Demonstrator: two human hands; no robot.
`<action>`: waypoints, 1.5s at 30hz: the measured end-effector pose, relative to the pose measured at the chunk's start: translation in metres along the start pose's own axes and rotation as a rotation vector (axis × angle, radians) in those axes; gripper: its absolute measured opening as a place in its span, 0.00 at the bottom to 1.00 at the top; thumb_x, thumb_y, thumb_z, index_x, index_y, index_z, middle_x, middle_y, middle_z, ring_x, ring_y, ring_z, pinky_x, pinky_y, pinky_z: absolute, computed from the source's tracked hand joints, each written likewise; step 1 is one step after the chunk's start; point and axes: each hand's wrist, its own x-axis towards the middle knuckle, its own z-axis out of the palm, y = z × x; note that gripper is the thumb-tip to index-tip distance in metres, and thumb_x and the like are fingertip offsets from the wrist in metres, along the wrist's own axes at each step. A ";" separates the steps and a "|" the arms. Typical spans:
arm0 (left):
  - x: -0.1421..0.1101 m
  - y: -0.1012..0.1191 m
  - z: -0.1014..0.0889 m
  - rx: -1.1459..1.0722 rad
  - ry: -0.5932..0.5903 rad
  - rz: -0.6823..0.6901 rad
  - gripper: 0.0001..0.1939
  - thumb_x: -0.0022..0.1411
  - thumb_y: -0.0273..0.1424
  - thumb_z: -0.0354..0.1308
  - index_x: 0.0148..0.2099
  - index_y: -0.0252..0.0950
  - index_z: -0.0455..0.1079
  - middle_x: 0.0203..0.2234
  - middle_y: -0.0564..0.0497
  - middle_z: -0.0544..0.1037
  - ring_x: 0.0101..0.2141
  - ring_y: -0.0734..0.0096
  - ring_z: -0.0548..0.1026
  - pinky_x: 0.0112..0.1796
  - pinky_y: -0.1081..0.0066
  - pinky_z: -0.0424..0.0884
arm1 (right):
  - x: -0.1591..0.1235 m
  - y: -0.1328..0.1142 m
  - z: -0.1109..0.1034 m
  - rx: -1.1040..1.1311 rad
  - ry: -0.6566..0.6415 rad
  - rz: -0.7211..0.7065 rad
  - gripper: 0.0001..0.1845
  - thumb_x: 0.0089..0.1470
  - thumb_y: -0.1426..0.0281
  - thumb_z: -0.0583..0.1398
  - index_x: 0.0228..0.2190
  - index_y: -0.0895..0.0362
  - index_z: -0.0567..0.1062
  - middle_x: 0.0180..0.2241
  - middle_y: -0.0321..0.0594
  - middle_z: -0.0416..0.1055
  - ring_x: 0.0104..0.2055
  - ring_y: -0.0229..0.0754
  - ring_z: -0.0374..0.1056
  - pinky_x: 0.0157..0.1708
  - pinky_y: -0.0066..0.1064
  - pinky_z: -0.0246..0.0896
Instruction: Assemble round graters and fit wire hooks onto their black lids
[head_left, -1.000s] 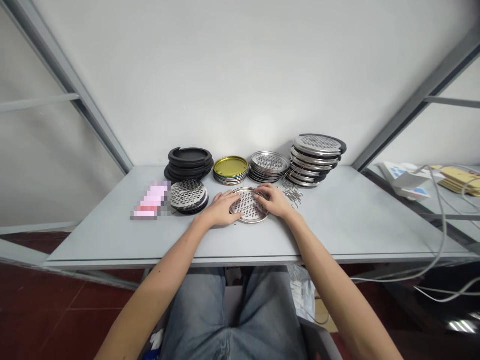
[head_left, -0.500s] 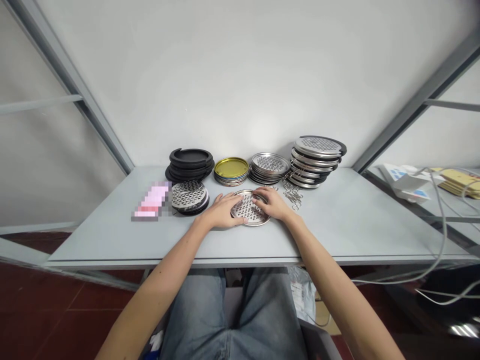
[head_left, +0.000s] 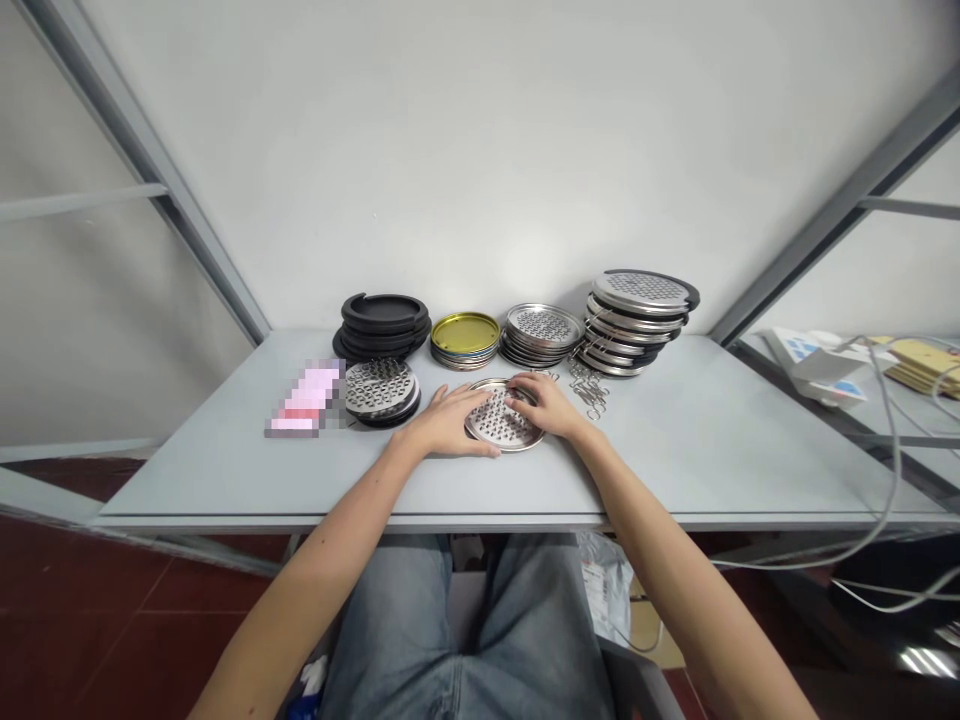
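Observation:
In front of me a round metal grater plate (head_left: 507, 424) with raised perforated teeth and a shiny rim lies on the table. My left hand (head_left: 452, 421) grips its left side, fingers reaching over the far rim and thumb along the near edge. My right hand (head_left: 547, 405) holds the right side, fingers bent over the far right rim and thumb on the toothed surface. Close to my left hand is a low stack of loose perforated grater discs (head_left: 381, 388) with dark pieces below. Small metal hooks (head_left: 589, 390) lie beyond my right hand.
Along the wall stand black ring-shaped bases (head_left: 384, 312), yellow-topped round lids (head_left: 465, 332), a stack of silver grater plates (head_left: 543, 326) and a taller stack of black-edged graters (head_left: 643, 292). A blurred pink item (head_left: 307, 397) lies left. Cables (head_left: 892, 470) hang at right.
My left thumb has slid off the toothed surface to the plate's near edge, and the left hand has shifted slightly nearer. My right hand stays at the right rim. The view has shifted slightly.

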 end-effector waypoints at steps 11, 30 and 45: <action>-0.002 0.006 -0.002 0.023 0.002 -0.025 0.54 0.45 0.58 0.61 0.68 0.43 0.45 0.66 0.46 0.53 0.65 0.51 0.48 0.62 0.49 0.41 | 0.001 -0.002 0.002 -0.024 -0.010 0.017 0.18 0.57 0.58 0.56 0.41 0.57 0.76 0.47 0.49 0.72 0.50 0.51 0.66 0.53 0.42 0.55; 0.000 0.004 0.000 0.018 0.005 -0.051 0.57 0.43 0.59 0.61 0.69 0.43 0.43 0.65 0.44 0.53 0.65 0.52 0.49 0.62 0.51 0.42 | 0.002 -0.018 -0.007 0.013 -0.005 -0.030 0.16 0.59 0.63 0.54 0.34 0.57 0.79 0.39 0.44 0.76 0.41 0.46 0.71 0.46 0.37 0.62; -0.001 0.004 -0.001 -0.001 0.025 -0.045 0.58 0.41 0.59 0.63 0.68 0.43 0.44 0.65 0.44 0.55 0.64 0.52 0.52 0.62 0.52 0.43 | -0.002 -0.017 -0.004 -0.048 0.000 0.070 0.16 0.58 0.64 0.54 0.35 0.54 0.81 0.46 0.43 0.76 0.50 0.51 0.68 0.53 0.44 0.60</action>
